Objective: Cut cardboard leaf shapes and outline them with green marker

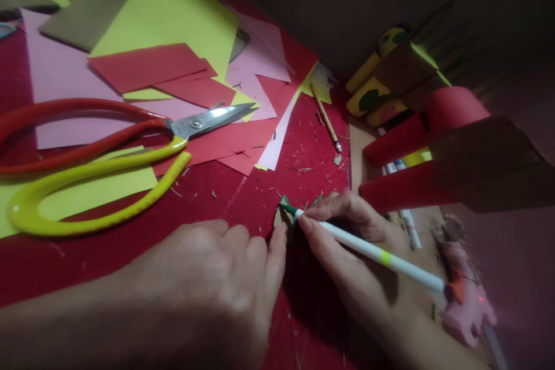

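Observation:
My right hand point(355, 243) is closed around a white marker point(368, 250) with a green tip and a yellow-green band. The tip touches a small cardboard piece point(284, 218) whose edge shows green colour. My left hand point(234, 266) is closed, its outer finger pressing on that cardboard piece against the red surface point(243, 208). Most of the piece lies hidden under my fingers. Left of my hands lies a large pair of scissors point(195, 124), one handle red and one yellow, blades slightly apart.
Red, pink and yellow paper sheets point(173, 23) overlap at the back left, with brown cardboard point(99, 6). A short pencil point(325, 118) and scraps lie behind my hands. At right stand red paper rolls point(399, 185) with cardboard, yellow rolls point(368, 87) and a pink object point(466, 295).

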`<state>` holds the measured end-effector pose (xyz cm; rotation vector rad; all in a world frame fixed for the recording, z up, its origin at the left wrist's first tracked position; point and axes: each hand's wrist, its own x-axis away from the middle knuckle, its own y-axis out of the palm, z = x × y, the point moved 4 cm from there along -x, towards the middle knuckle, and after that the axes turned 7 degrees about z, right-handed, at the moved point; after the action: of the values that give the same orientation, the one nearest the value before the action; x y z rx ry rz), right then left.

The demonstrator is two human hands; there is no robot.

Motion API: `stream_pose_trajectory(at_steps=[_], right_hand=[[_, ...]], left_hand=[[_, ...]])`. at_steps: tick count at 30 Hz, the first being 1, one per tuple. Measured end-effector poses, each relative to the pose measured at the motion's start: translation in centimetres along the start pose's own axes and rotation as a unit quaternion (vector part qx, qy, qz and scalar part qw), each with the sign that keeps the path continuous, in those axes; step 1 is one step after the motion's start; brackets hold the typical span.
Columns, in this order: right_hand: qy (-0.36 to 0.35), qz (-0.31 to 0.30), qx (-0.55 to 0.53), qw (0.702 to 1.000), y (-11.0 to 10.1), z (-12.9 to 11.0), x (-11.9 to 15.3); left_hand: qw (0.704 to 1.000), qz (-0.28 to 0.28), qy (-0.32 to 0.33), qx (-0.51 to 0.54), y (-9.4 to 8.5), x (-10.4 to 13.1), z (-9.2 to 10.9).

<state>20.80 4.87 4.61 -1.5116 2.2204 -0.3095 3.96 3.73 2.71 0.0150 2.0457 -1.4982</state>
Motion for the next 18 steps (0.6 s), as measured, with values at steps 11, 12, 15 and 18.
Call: stream_pose_trajectory(at_steps=[11,12,15,18], right_hand=[[0.013,0.007,-0.003,1.0,-0.1,0.5,0.0],[0.01,0.003,0.0,1.0,-0.1,0.7,0.0],[0.009,-0.009,0.006,1.0,-0.3,1.0,0.2],[0.028,-0.005,0.002,1.0,-0.5,1.2,0.2]], left_hand=[[1.0,-0.003,0.012,0.012,0.2,0.3,0.1],[1.0,-0.001,0.007,0.018,0.3,0.4,0.1],[1.0,0.001,-0.004,0.018,0.2,0.4,0.1],[1.0,-0.008,0.009,-0.004,0.1,0.2,0.1]])
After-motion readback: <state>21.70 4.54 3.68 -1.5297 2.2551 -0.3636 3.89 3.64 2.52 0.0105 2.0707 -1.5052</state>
